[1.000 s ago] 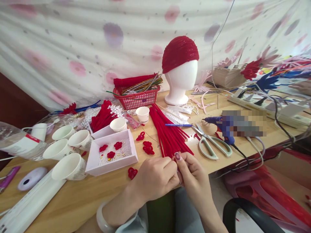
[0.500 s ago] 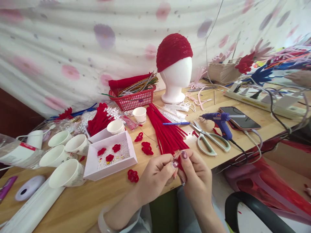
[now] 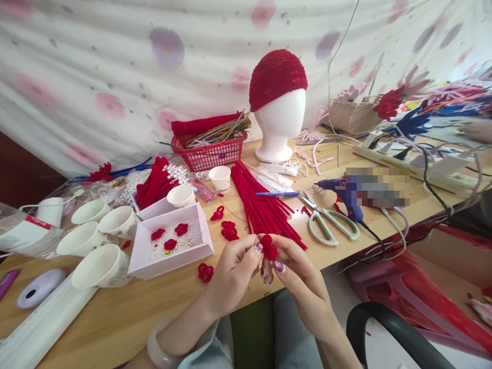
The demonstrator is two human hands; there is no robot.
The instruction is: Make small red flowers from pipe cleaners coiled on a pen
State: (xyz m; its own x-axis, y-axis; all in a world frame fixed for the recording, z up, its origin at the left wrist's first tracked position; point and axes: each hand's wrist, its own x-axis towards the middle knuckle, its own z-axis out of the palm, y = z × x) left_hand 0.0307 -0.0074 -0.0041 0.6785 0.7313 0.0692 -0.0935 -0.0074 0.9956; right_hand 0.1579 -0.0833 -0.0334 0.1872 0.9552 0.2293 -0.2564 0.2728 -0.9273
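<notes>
Red twisted piece (image 3: 269, 248) is pinched between both hands at the tabletop (image 3: 126, 312) near edge. Left hand (image 3: 234, 271) fingers are closed on its left side, right hand (image 3: 298, 277) fingers closed on its right and underside. Red stems (image 3: 265, 210) are laid just behind it. Scissors (image 3: 326, 223) are seen to the right, a white tray (image 3: 172, 241) to the left.

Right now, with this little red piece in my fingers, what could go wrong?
The red piece is pinched between left hand and right hand at the table edge; if it slips, it may drop to the floor. The scissors lie open just right of your hands, so a sideways reach could catch the blades. The glue gun cord could snag.
</notes>
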